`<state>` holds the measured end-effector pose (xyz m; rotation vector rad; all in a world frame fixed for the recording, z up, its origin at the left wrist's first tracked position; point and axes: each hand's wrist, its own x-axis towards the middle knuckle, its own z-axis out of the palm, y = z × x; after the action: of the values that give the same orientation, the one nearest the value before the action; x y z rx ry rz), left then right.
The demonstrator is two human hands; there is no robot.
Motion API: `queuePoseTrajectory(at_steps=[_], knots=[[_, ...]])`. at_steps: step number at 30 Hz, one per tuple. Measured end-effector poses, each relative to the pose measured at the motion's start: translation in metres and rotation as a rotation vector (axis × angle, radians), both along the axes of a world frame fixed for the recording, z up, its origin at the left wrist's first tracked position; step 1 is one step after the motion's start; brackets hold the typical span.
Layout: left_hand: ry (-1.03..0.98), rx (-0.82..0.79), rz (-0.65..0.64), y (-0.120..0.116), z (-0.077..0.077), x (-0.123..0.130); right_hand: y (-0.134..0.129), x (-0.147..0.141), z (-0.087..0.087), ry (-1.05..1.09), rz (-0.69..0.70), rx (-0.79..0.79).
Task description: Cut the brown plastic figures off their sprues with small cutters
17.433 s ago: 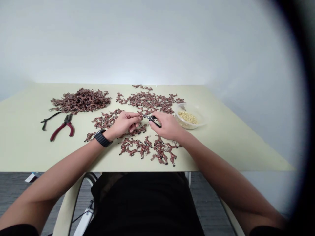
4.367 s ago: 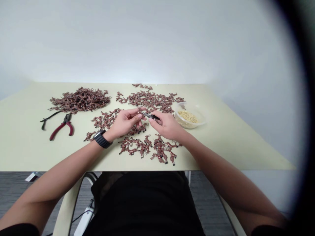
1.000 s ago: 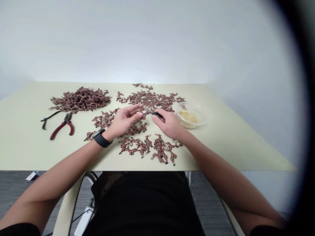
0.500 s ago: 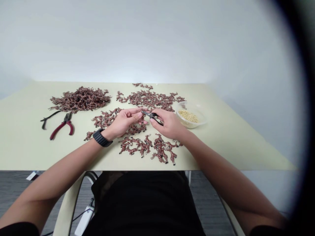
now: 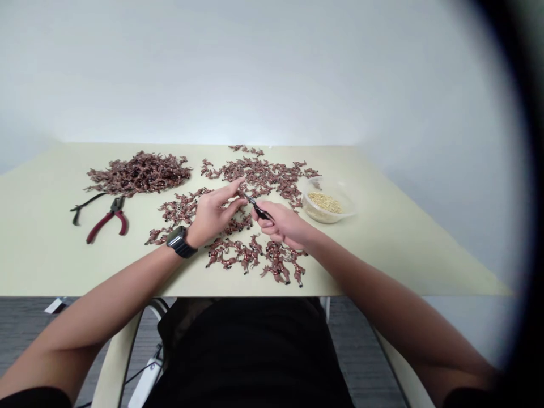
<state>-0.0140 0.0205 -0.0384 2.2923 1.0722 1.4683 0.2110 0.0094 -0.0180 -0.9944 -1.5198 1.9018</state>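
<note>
"Where's there room to pass?"

"Along the worktop, right of the bowl."

"What blocks the left?"

"The figurine heap and red-handled pliers; a bare strip lies nearer than the pliers."

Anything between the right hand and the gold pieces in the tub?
The clear tub's left wall stands between the right hand and the gold pieces. Its top looks open, and nothing visible blocks the way over the rim.

Soft, even light; faint shadows; right edge dark, blurred, curved.
</note>
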Motion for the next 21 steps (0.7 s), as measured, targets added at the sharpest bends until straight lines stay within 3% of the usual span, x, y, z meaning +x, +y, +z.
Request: queuePoseTrajectory(at_steps=[2,4,7,9,12,15,21], knots=[[0.171,0.177,-0.014,0.004,0.001,-0.006,0.002,0.004,0.005,0.068,0.07,-0.156],[0.255,0.249,-0.041,0.005,0.003,-0.009,0.004,0.008,0.009,0.093,0.112,-0.229],[0.15,0.111,0.002,0.003,0.005,-0.006,0.005,0.011,0.011,0.084,0.109,-0.196],[-0.019,-0.104,0.01,0.0,0.006,-0.001,0.005,0.011,0.008,0.03,0.052,-0.057],[-0.264,-0.416,-0.113,-0.005,0.011,0.004,0.004,0.01,0.002,-0.149,-0.103,0.345],[-0.392,-0.591,-0.223,-0.007,0.015,0.006,0.004,0.009,-0.003,-0.315,-0.188,0.698],[-0.477,-0.727,-0.373,-0.004,0.014,0.006,0.003,0.012,-0.002,-0.419,-0.168,0.882]])
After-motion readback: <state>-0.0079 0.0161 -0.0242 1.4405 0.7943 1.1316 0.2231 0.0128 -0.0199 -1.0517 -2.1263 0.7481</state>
